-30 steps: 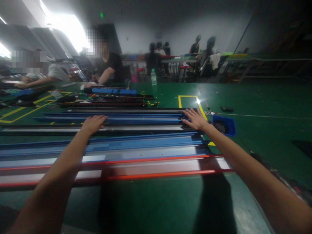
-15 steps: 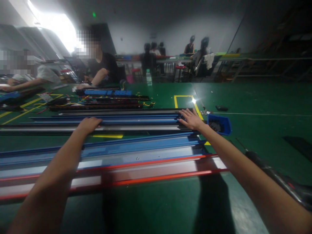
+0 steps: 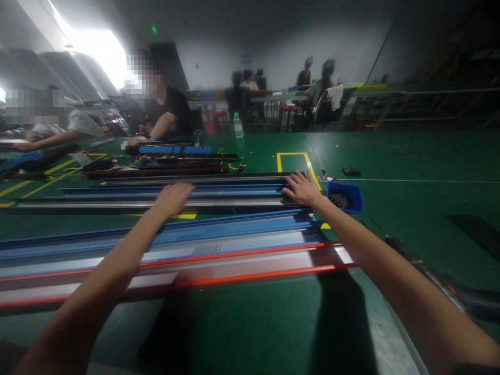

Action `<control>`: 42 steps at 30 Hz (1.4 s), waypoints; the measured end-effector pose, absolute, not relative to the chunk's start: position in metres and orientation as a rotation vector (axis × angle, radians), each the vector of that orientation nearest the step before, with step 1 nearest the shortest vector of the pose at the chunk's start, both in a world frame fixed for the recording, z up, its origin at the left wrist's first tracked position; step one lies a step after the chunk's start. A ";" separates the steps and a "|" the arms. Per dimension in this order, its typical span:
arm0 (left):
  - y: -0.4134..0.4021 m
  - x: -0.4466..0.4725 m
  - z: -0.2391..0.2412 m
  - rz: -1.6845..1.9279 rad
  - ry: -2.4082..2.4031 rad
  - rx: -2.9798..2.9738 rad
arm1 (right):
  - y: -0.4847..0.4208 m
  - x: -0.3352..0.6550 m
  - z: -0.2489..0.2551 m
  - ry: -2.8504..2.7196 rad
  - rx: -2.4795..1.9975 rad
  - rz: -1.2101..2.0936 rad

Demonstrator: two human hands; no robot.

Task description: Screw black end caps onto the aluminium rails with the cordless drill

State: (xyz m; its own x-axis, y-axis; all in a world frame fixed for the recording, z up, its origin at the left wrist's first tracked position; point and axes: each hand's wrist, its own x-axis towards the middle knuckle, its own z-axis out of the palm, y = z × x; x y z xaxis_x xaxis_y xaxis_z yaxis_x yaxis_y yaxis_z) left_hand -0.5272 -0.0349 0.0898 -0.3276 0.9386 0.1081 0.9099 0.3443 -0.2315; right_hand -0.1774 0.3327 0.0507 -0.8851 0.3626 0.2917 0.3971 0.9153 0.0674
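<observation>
My left hand (image 3: 174, 199) lies over the middle of a black-edged metal rail (image 3: 234, 203) and a narrow blue rail (image 3: 234, 191), its fingers stretched out close together. At the right ends of these rails my right hand (image 3: 303, 189) rests with its fingers spread. Just behind runs another black-edged rail (image 3: 195, 179), near the right fingertips. Closer to me lie wider blue channels (image 3: 250, 223) and a red-edged channel (image 3: 258, 270), with both forearms reaching across them. The left fingertips' exact contact is blurred.
A blue bin (image 3: 360, 200) of small dark parts stands right of my right hand. Farther right lies a dark power-screwdriver-like tool (image 3: 417, 268). Wired black strips (image 3: 172, 162), a bottle (image 3: 238, 126) and a seated person (image 3: 167, 112) are across the green table.
My left hand has slid right along the rails. The left ends of the narrow rails have shifted right, while my right hand stays at their right ends.
</observation>
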 end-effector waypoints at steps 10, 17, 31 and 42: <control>-0.012 -0.417 0.070 -0.021 -1.924 -2.221 | 0.293 -0.135 0.055 -3.006 -0.217 0.005; -0.012 -0.425 0.062 -0.028 -1.950 -2.159 | 0.295 -0.134 0.045 -3.009 -0.297 -0.001; -0.007 -0.431 0.052 0.114 -2.016 -2.198 | 0.292 -0.136 0.041 -3.005 -0.303 -0.007; 0.003 -0.435 0.052 0.078 -2.080 -2.191 | 0.291 -0.136 0.042 -3.021 -0.349 -0.011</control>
